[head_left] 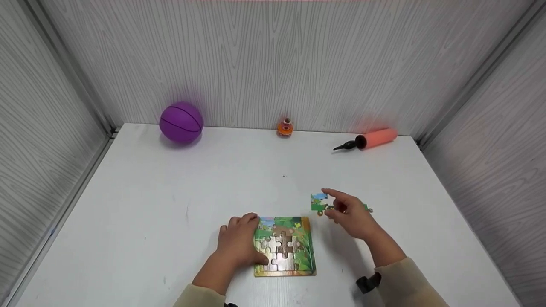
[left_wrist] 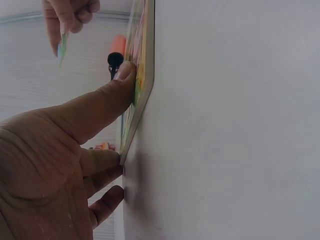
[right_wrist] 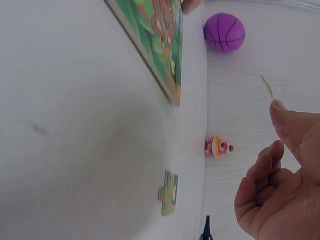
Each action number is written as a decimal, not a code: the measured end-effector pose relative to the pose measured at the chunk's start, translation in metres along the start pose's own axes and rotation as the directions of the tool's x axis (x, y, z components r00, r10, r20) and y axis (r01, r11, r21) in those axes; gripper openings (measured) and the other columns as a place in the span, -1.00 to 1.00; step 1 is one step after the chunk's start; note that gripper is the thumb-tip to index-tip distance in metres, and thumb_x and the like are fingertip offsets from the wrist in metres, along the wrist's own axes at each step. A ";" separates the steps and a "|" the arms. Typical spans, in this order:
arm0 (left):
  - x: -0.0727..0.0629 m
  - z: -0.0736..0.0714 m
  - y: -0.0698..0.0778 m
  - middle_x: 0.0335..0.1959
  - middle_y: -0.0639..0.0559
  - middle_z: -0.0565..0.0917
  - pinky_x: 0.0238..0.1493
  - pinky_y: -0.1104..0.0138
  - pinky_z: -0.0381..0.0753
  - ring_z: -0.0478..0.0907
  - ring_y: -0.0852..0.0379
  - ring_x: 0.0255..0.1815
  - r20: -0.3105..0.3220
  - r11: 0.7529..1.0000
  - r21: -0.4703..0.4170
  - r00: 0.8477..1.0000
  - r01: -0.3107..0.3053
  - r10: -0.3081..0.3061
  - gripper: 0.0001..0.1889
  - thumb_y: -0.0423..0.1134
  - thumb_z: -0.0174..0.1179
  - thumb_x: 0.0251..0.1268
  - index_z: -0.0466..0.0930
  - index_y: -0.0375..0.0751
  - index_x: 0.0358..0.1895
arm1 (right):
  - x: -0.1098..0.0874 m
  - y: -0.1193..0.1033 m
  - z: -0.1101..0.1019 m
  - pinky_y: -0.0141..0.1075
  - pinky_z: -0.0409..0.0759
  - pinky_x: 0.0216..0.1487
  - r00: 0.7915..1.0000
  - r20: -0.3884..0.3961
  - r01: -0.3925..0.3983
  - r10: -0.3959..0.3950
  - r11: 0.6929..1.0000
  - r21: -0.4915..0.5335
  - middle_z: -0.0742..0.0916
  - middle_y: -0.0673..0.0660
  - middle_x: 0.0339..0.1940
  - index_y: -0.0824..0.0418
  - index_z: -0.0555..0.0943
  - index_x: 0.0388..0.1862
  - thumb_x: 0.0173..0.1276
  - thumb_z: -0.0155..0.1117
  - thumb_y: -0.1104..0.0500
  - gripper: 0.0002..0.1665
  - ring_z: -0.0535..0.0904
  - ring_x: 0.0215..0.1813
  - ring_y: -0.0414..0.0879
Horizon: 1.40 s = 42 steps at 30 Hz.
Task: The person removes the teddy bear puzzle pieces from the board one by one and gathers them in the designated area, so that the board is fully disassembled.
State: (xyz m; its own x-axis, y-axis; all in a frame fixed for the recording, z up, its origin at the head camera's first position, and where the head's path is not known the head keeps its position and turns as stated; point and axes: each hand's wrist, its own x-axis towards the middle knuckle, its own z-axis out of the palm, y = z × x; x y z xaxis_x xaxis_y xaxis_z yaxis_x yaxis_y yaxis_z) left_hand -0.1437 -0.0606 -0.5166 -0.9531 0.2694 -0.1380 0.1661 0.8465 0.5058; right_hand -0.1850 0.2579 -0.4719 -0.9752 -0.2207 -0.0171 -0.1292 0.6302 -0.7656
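A: The left hand point(head_left: 239, 245) presses the jigsaw puzzle board point(head_left: 285, 247) with thumb on it, fingers flat on the table point(head_left: 149, 204).

B: At two o'clock from the board, the right hand point(head_left: 349, 213) pinches one puzzle piece point(head_left: 318, 200); another piece point(right_wrist: 169, 193) lies below. I think it is best to lower it flat over a gap. No writing is readable.

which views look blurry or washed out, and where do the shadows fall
Head view: sharp, even light, with soft shadows under the purple ball and the pump. Left wrist view: the left hand looms large and soft, the table a washed-out grey. Right wrist view: the right hand is blurred, the ball crisp.
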 end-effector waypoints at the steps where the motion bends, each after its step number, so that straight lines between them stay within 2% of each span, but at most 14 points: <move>1: 0.000 0.000 0.000 0.54 -0.05 0.41 0.28 -0.19 0.35 0.34 -0.22 0.45 0.001 1.000 -0.001 1.000 0.001 -0.001 0.17 0.16 0.78 -0.28 0.46 -0.19 0.53 | -0.001 0.003 -0.007 -0.27 0.44 -0.31 1.000 -0.003 -0.010 0.010 1.000 -0.009 0.55 0.09 -0.30 0.05 0.56 0.52 0.48 0.42 0.28 -0.35 0.43 -0.26 -0.03; 13: 0.000 0.000 -0.001 0.54 -0.04 0.41 0.28 -0.21 0.35 0.34 -0.23 0.45 0.011 1.000 0.000 1.000 0.000 0.000 0.17 0.18 0.77 -0.27 0.46 -0.18 0.53 | -0.019 0.050 -0.076 -0.26 0.41 -0.34 0.996 -0.070 -0.063 0.057 0.993 -0.097 0.54 0.12 -0.35 0.16 0.49 0.57 0.50 0.40 0.26 -0.31 0.40 -0.30 -0.03; 21: 0.001 0.000 0.000 0.53 -0.05 0.42 0.26 -0.19 0.35 0.34 -0.23 0.44 0.004 1.000 0.000 1.000 -0.009 0.009 0.17 0.17 0.78 -0.28 0.46 -0.18 0.52 | -0.033 0.081 -0.109 -0.26 0.41 -0.34 0.992 -0.096 -0.093 0.080 0.986 -0.136 0.57 0.15 -0.33 0.29 0.43 0.58 0.54 0.33 0.30 -0.33 0.38 -0.36 -0.08; 26: 0.002 0.000 -0.001 0.53 -0.05 0.42 0.25 -0.19 0.36 0.35 -0.23 0.44 0.001 1.000 0.007 1.000 -0.008 0.008 0.17 0.18 0.78 -0.29 0.46 -0.18 0.53 | -0.037 0.099 -0.118 -0.21 0.44 -0.36 0.984 -0.056 -0.174 0.167 0.971 -0.165 0.61 0.21 -0.22 0.32 0.33 0.63 0.59 0.27 0.25 -0.29 0.41 -0.35 -0.04; 33: 0.001 0.001 -0.002 0.53 -0.05 0.42 0.25 -0.19 0.35 0.35 -0.23 0.43 -0.003 1.000 0.001 1.000 -0.011 0.011 0.16 0.16 0.78 -0.28 0.47 -0.18 0.52 | -0.038 0.128 -0.124 -0.15 0.49 -0.34 0.950 -0.023 -0.308 0.311 0.926 -0.216 0.63 0.32 -0.07 0.33 0.24 0.66 0.60 0.19 0.21 -0.26 0.49 -0.30 0.00; 42: 0.000 0.002 -0.003 0.54 -0.05 0.42 0.24 -0.18 0.36 0.35 -0.22 0.43 -0.006 1.000 0.006 1.000 -0.009 0.009 0.17 0.18 0.78 -0.28 0.46 -0.19 0.52 | -0.035 0.138 -0.125 -0.15 0.52 -0.35 0.942 -0.007 -0.327 0.335 0.913 -0.243 0.65 0.32 -0.11 0.34 0.22 0.67 0.61 0.13 0.22 -0.27 0.51 -0.32 0.00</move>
State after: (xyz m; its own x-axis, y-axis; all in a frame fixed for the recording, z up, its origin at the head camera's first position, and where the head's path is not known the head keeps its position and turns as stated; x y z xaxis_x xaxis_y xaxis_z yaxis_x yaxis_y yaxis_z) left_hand -0.1436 -0.0618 -0.5199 -0.9530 0.2746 -0.1279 0.1767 0.8468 0.5017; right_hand -0.1908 0.4458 -0.4962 -0.9632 0.0084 -0.2686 0.1571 0.8286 -0.5374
